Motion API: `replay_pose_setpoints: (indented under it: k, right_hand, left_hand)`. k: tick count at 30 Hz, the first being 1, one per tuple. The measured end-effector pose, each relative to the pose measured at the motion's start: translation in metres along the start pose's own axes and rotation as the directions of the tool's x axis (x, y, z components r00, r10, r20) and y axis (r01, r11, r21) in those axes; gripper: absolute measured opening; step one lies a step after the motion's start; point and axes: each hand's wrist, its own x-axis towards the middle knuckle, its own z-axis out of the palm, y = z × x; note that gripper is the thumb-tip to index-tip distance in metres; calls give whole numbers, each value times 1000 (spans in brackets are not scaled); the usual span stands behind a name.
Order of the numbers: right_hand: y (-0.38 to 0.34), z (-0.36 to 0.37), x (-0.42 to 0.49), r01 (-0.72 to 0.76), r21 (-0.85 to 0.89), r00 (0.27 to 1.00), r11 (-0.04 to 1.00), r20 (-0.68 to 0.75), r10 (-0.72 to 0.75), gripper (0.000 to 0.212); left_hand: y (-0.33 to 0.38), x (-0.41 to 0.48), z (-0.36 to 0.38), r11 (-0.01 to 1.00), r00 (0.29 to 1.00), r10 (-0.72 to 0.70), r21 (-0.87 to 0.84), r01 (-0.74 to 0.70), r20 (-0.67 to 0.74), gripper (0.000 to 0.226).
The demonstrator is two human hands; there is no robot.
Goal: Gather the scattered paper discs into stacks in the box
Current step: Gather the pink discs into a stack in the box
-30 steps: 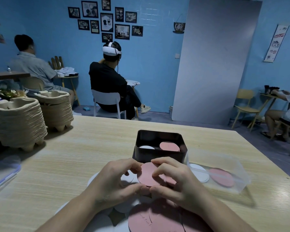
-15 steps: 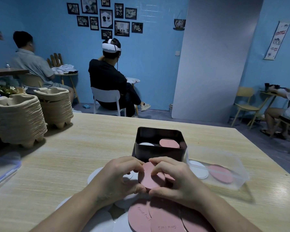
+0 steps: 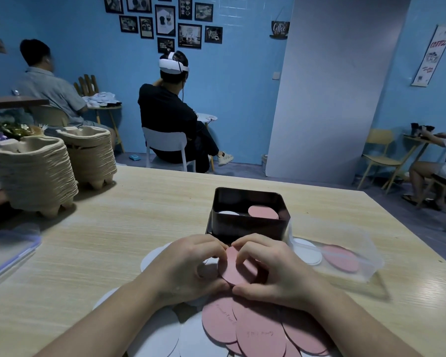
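A small stack of pink paper discs [image 3: 233, 269] is held just above the table between both hands. My left hand [image 3: 188, 266] grips its left edge with curled fingers and my right hand [image 3: 273, 269] grips its right edge. Behind them stands the dark box [image 3: 245, 224], holding a white disc pile [image 3: 228, 213] on the left and a pink disc pile [image 3: 263, 212] on the right. Scattered pink discs [image 3: 258, 331] and white discs [image 3: 162, 336] lie overlapping on the table under my wrists.
A clear plastic lid [image 3: 345, 261] lies right of the box over one white and one pink disc. Two stacks of pulp trays [image 3: 36, 173] stand at the table's far left. A clear folder [image 3: 8, 253] lies at the left edge. People sit on chairs beyond the table.
Both hands have kept hold of the pink stack and squared it between the fingers; the stack sits slightly more upright. The view has shifted a little.
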Motion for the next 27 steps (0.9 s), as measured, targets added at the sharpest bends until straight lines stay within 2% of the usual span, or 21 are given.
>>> replay_pose_setpoints:
  k: [4,9,13,16,22,27]
  right_hand:
    - [-3,-1,1,-19,-5,1000,1000,23,19,38]
    - [-5,-8,-2,-68,-53,997,996,24,70,38]
    - [-12,-9,-19,-112,-50,993,992,-33,111,34]
    - [-20,-4,-35,-151,-53,987,987,-60,148,33]
    - [-32,3,-56,-205,5,973,979,-103,205,35]
    - [-37,5,-69,-233,52,961,971,-139,238,36]
  left_hand:
    - [-1,-1,1,997,999,-2,83,-1,46,35]
    - [5,-7,-8,998,998,-64,31,63,8,32]
    - [15,-18,-15,990,992,-124,60,125,-15,24]
    - [25,-26,-21,983,987,-161,90,158,26,24]
    - [52,-38,-20,984,978,-178,10,178,110,28]
    - [62,-40,-17,986,958,-163,9,165,235,48]
